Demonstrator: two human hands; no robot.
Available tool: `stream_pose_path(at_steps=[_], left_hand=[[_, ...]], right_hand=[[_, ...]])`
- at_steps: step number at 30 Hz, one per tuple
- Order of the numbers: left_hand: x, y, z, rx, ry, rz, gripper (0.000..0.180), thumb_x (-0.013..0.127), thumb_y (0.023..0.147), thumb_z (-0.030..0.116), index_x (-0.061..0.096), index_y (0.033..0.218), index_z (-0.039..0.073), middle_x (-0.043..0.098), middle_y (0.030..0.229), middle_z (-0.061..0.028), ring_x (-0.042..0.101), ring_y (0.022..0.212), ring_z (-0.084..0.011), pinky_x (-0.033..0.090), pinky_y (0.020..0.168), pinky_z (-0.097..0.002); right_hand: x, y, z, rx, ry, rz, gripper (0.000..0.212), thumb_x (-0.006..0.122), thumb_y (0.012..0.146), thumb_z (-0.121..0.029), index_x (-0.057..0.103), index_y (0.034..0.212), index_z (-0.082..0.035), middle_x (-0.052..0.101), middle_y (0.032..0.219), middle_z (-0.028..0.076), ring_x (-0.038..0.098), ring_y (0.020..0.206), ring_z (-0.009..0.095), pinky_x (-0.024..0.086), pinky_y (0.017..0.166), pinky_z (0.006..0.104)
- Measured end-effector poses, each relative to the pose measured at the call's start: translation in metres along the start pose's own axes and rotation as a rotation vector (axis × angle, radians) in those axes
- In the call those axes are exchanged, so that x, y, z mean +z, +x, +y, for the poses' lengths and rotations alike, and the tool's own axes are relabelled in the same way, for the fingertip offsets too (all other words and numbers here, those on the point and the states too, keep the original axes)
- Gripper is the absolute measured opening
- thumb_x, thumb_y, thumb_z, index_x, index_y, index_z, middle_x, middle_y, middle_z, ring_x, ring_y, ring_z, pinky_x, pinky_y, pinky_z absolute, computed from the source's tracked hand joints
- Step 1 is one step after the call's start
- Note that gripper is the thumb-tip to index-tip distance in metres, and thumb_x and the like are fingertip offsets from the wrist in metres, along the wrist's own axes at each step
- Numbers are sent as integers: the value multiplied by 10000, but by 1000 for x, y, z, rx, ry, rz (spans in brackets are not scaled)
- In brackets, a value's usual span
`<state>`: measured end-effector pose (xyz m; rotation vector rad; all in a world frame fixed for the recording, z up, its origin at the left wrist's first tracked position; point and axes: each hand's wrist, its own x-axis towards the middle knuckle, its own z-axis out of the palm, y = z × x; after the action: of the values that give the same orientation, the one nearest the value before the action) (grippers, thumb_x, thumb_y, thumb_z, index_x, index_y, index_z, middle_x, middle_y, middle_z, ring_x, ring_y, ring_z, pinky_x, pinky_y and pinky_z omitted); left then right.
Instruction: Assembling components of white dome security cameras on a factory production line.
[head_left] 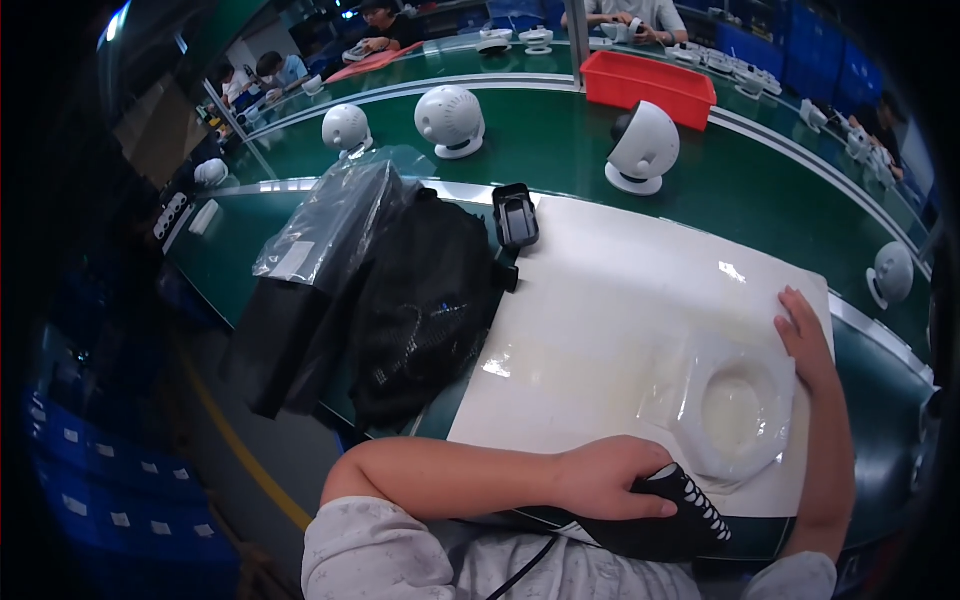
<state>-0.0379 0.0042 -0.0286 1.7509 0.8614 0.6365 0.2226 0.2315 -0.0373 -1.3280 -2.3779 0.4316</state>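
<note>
My left hand (620, 478) is closed round a black item with a row of white oval marks (672, 520), close to my body at the near edge of the white board (560, 330). What kind of thing it is, I cannot make out. My right hand (805, 335) rests at the board's right edge with its fingers stretched out, holding nothing. Beside it, a white octagonal block with a round hollow (735, 405) sits on the board.
Black mesh cloth (430, 290) and a clear plastic bag (335, 215) lie left of the board, next to a small black tray (515, 215). Several round white devices (450, 118) stand on the green conveyor (540, 140) beyond, near a red bin (648, 90). People sit at the far side.
</note>
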Motion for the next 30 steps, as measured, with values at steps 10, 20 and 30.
stream_pose_path(at_steps=[10,20,30], left_hand=[[-7,6,-11,-8,52,-7,300,607,780,277,576,933,20,551,753,-128,537,658,-254,424,591,-321],[-21,-5,-8,14,-55,-91,351,628,736,292,570,972,37,573,809,-133,559,704,-269,446,633,-314],[-19,-3,-13,-40,-41,-153,394,643,726,306,563,988,23,586,868,-143,580,748,-273,453,661,-308]], right_hand=[[-16,34,-30,-112,-104,197,299,542,828,-195,546,1089,-48,494,1192,102,433,1132,238,315,963,311],[96,144,-180,-47,-147,-333,561,435,855,-426,385,1243,-24,415,1267,152,408,1151,290,317,964,336],[81,160,-134,-220,-477,364,318,604,769,-229,535,1037,-73,528,1033,97,529,925,269,400,803,387]])
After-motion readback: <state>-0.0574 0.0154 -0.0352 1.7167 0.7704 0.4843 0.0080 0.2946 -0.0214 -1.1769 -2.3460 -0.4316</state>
